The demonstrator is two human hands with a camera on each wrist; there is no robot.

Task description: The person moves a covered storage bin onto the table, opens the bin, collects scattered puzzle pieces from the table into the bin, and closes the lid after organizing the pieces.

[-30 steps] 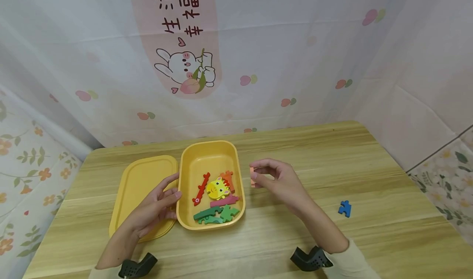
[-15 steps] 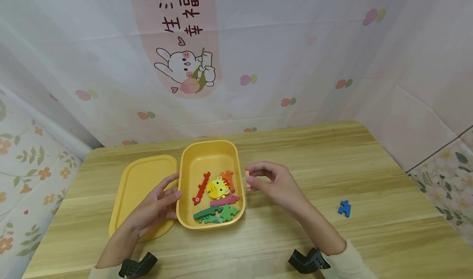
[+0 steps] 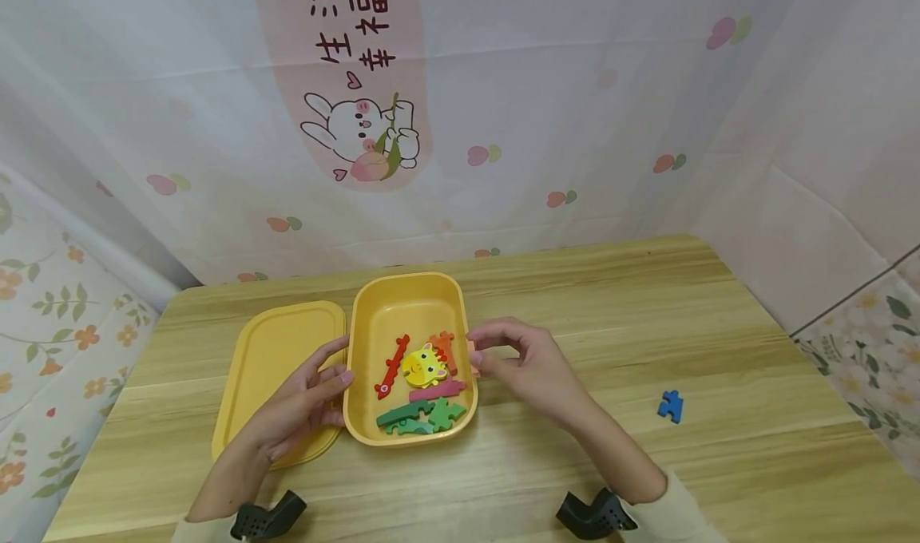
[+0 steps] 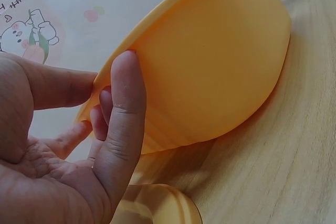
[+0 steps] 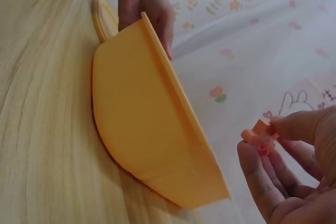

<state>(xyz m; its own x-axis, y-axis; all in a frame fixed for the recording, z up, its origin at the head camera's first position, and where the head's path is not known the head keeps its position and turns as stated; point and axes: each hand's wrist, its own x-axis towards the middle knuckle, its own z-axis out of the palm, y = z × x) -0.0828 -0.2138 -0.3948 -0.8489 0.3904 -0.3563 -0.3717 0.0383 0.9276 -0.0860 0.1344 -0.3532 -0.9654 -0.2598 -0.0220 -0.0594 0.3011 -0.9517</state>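
My right hand (image 3: 528, 363) pinches a light orange puzzle piece (image 5: 261, 139) between thumb and fingertips. In the head view it overlaps the right rim of a yellow box (image 3: 406, 297); the right wrist view shows it raised beside the rim. A pink mark shows on the piece. At the box's left side, my left hand (image 3: 305, 395) touches the rim and outer wall with spread fingers. Inside the box lie a red piece (image 3: 391, 367), a yellow animal-head piece (image 3: 424, 366), an orange piece (image 3: 446, 351), a pink piece (image 3: 437, 390) and several green pieces (image 3: 446, 414).
A yellow lid (image 3: 276, 351) lies left of the box, partly under my left forearm. Far to the right, a blue puzzle piece (image 3: 671, 406) rests on the wooden table (image 3: 589, 279). A printed curtain (image 3: 561, 112) hangs behind the table.
My right hand has moved left with the light orange piece, from beside the box to its right rim. My left hand and the box have stayed put.
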